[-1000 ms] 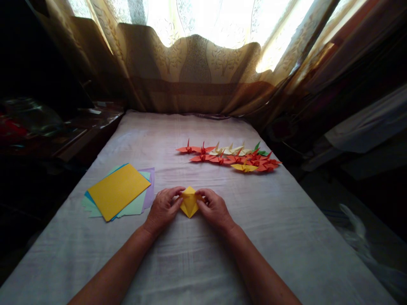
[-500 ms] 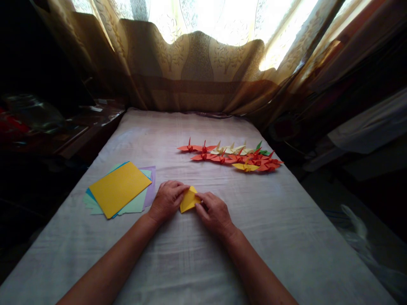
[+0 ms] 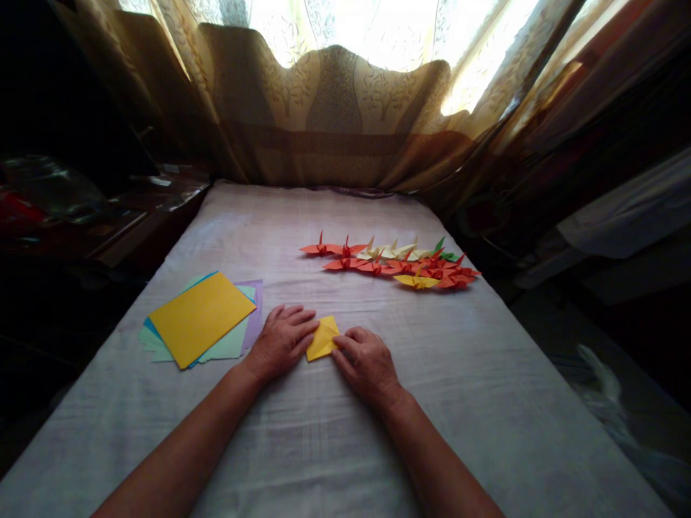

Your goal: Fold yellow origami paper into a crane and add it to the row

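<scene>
Paper (image 3: 323, 339), yellow and folded small, lies on the pale cloth (image 3: 318, 446) between left hand (image 3: 283, 340) and right hand (image 3: 368, 363). The left hand is laid low with its fingers loosely spread, forefinger and thumb touching the paper's left edge. The right hand has thumb and forefinger brought together at the opposite edge, pinching it. Just beside the left hand sits a pile of sheets (image 3: 202, 320), a yellow one topmost over blue, green and purple. Beyond the right hand stand folded cranes (image 3: 345, 265), mostly red, with cream, green and yellow ones among them.
</scene>
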